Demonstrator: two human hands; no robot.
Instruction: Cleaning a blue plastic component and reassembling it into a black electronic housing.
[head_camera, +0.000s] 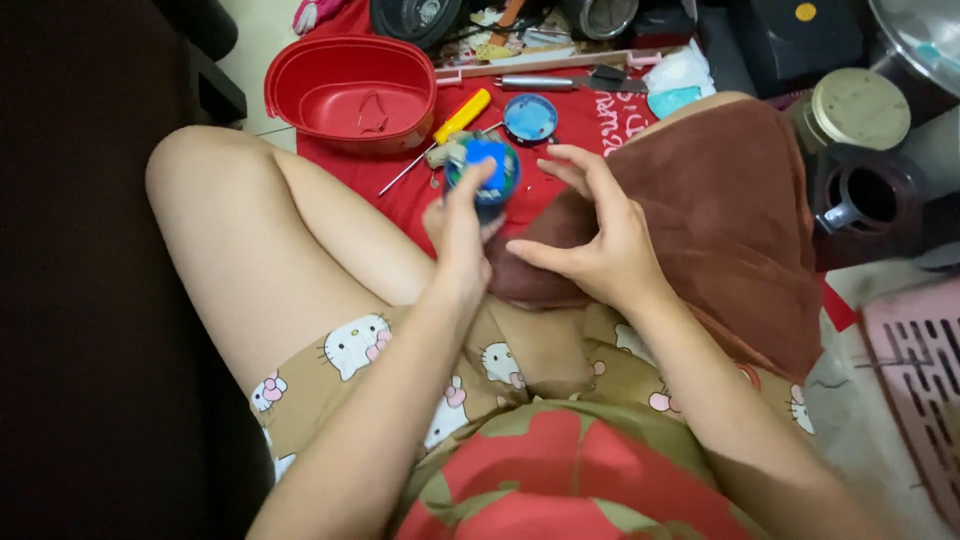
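I sit cross-legged on the floor. My left hand (458, 222) grips a small round device (486, 172) with a blue centre and a dark body, held above a red cloth (560, 120). My right hand (595, 225) hovers just right of it, fingers spread and curled, holding nothing, resting over a brown towel (730, 220) draped across my right knee. A round blue cap (530, 117) lies on the red cloth just beyond the device. A screwdriver with a yellow handle (455, 122) lies to its left.
A red oval plastic tub (350, 95) stands at the back left. A dark mug (860, 200), a jar with a beige lid (855, 108) and a pink slotted basket (920, 390) sit at the right. Tools and clutter line the far edge.
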